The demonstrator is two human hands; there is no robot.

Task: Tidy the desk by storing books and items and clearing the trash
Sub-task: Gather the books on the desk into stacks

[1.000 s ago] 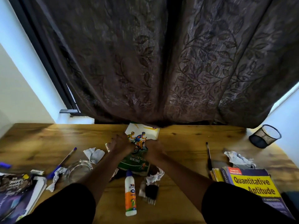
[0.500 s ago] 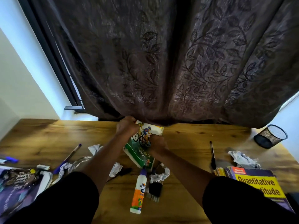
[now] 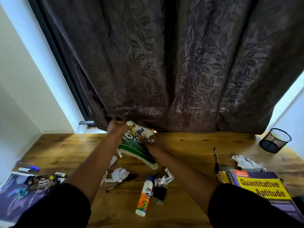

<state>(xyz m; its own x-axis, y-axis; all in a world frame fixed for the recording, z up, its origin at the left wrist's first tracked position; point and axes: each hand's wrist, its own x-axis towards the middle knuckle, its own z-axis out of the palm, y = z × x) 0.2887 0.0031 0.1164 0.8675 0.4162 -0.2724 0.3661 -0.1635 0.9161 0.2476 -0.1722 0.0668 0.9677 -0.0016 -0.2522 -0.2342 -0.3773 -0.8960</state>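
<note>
A green and white mountain biking book is raised off the wooden desk, tilted, its top edge against the dark curtain. My left hand grips its upper left corner. My right hand grips its right edge. Crumpled paper balls lie at the desk's middle, beside it to the right, and at the far right. A yellow and purple Quantitative Aptitude book lies at the front right. A purple magazine lies at the front left.
A glue bottle and a black clip lie near the front. A paintbrush lies right of centre, a dark pen in the middle. A black mesh cup stands at the back right. A blue marker lies at the left.
Both hands have lifted the biking book off the desk and carried it back toward the curtain, tilting it. The view has tipped upward.
</note>
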